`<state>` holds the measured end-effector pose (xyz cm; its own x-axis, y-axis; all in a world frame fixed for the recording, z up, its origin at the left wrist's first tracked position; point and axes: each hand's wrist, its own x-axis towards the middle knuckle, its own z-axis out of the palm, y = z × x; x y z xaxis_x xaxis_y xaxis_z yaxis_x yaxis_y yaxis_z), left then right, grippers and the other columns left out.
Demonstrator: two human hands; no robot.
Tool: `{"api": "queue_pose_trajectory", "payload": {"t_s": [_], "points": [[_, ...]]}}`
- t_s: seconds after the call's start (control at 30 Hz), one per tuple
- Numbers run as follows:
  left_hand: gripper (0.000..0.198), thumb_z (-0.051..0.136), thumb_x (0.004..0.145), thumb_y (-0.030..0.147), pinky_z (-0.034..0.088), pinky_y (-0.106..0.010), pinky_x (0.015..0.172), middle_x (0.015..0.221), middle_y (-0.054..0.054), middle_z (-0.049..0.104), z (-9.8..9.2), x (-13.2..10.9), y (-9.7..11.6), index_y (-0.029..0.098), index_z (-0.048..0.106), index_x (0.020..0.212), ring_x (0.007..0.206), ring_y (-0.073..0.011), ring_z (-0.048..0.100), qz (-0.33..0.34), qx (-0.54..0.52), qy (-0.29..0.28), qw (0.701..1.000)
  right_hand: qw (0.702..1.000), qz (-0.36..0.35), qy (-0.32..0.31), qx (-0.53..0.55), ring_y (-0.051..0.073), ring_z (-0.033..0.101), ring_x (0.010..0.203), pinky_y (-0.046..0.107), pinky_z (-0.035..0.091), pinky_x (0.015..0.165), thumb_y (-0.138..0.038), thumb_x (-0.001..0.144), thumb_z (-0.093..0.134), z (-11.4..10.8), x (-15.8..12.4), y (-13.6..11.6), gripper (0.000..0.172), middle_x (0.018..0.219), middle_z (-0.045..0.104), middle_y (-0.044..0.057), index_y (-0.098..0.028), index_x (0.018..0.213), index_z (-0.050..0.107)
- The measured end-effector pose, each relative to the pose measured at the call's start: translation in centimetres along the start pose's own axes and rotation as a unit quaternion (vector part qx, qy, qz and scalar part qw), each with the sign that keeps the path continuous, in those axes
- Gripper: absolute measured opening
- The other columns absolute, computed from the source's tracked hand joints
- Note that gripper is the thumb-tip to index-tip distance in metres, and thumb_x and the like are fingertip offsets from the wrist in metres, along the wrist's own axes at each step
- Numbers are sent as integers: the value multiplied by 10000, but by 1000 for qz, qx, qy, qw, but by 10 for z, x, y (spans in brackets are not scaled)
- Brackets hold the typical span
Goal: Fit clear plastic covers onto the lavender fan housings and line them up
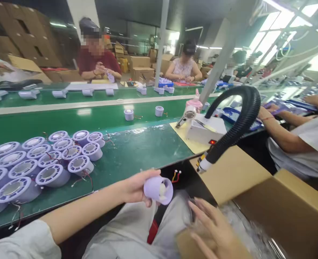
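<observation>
My left hand (142,189) is closed around a purple round fan housing (151,190), tilted so that its open end and a pale hub inside face right. Red and yellow wires (176,176) with small white plugs stick out behind it. My right hand (215,223), smeared by motion, is over the cardboard box at my lap, apart from the housing. Its fingers are bent round a dark, see-through edge that is too blurred to name. Several similar purple fan housings (49,174) stand in rows on the green bench at left, with thin wires trailing.
An open cardboard box (285,212) with clear plastic bags lies at right. A white machine (206,129) with a black flexible hose (237,108) stands on the bench edge. Two more housings sit on the green conveyor (99,118). Co-workers sit opposite and at right.
</observation>
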<state>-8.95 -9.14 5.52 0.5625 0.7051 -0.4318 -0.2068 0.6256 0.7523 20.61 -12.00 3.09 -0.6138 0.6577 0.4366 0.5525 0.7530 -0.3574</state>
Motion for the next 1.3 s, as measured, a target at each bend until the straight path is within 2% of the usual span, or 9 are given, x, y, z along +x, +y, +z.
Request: {"api": "queue_pose_trajectory", "payload": {"t_s": [0.13, 0.27, 0.4, 0.57, 0.77, 0.83, 0.9, 1.03, 1.3], "points": [[306, 572, 809, 432, 349, -176, 369, 777, -3, 578, 29, 11, -32, 157, 606, 939, 531, -89, 497, -25, 158, 17, 987, 988, -15, 14, -153, 365, 577, 1038, 497, 564, 744, -89, 857, 556, 18, 29, -26, 393, 1321, 535, 177, -236, 1210, 646], [184, 614, 836, 337, 457, -259, 693, 892, -14, 575, 37, 0, -28, 189, 663, 933, 799, -141, 543, 145, 432, 79, 887, 992, 90, -88, 30, 324, 561, 1113, 439, 548, 834, -54, 772, 663, 18, 35, -29, 158, 1284, 549, 125, -201, 819, 698], [526, 808, 660, 457, 464, -316, 800, 978, -30, 567, 32, 0, -38, 227, 642, 1103, 885, -184, 559, 235, 459, 135, 846, 944, 183, -100, 254, 220, 583, 1076, 360, 480, 937, -273, 891, 620, 15, 27, -34, 157, 1173, 580, 64, -214, 753, 666], [700, 872, 559, 439, 420, -411, 1011, 1202, -86, 538, 23, 10, -54, 268, 639, 1197, 1140, -260, 533, 286, 471, 70, 832, 929, 231, -16, 288, 173, 616, 870, 292, 470, 766, -296, 947, 486, 17, 29, -36, 398, 1022, 634, 60, -175, 578, 572], [671, 806, 688, 236, 493, -373, 942, 1244, -71, 606, 27, 5, -54, 274, 542, 1304, 1110, -233, 592, 207, 329, 17, 921, 875, 270, -18, 402, 216, 649, 998, 302, 524, 812, -322, 891, 598, 10, 30, -27, 288, 1065, 694, 54, -217, 648, 712], [669, 812, 683, 245, 508, -365, 916, 1243, -86, 602, 28, 4, -56, 245, 535, 1292, 1068, -226, 617, 181, 236, 28, 954, 889, 226, -40, 397, 244, 609, 1144, 344, 511, 934, -306, 841, 690, 10, 25, -24, 90, 1246, 650, 49, -255, 884, 751], [664, 821, 680, 278, 507, -367, 914, 1234, -96, 604, 27, 3, -59, 225, 534, 1276, 1046, -222, 626, 166, 171, 30, 971, 923, 169, -54, 340, 256, 528, 1266, 379, 448, 1051, -255, 805, 749, 11, 17, -22, 313, 1371, 572, 43, -291, 1110, 691], [686, 815, 697, 316, 499, -368, 922, 1284, -92, 584, 26, 1, -60, 273, 519, 1314, 1084, -235, 616, 164, 169, 2, 972, 946, 127, -53, 292, 239, 492, 1306, 394, 426, 1091, -232, 857, 708, 13, 7, -21, 382, 1388, 557, 34, -310, 1212, 592], [734, 822, 687, 270, 438, -425, 1034, 1375, -77, 545, 30, -7, -52, 323, 514, 1351, 1207, -269, 559, 190, 244, -37, 950, 885, 201, -79, 413, 209, 634, 1078, 356, 555, 944, -284, 849, 716, 1, 9, -29, 372, 1221, 630, 33, -289, 1194, 578]]}}
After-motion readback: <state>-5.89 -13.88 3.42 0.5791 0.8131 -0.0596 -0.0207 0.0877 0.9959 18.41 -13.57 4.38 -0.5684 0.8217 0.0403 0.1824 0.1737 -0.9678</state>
